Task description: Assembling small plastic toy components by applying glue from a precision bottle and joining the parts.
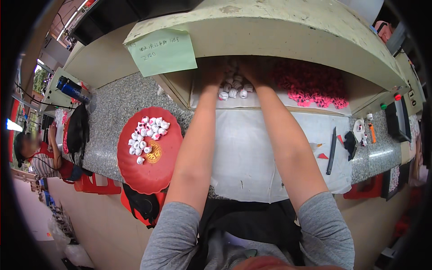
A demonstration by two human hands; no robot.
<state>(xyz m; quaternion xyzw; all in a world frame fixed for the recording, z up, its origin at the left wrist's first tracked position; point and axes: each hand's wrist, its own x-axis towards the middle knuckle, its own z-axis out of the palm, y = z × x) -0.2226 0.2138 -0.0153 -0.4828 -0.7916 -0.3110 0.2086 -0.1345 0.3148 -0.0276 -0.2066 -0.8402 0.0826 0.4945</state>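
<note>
Under the cream shelf unit point(279, 38), as I watch from afar through the head camera, 2 bare forearms point(198, 148) reach into shadow. The left hand point(215, 74) and right hand point(250, 74) flank a heap of small white balls point(232, 93), which seems to keep it from spreading; darkness hides the fingers, so I cannot tell whether either grip is open or closed. Pink frilly pieces point(310, 87) lie farther right, probably kept separate. On the left, a red scalloped plate point(128, 155) holds more white balls point(150, 132), its rim likely stopping them rolling. White sheeting point(243, 148) covers the worktop, perhaps for cleanliness; a slim black tool point(332, 150) rests there, seemingly within reach.
</note>
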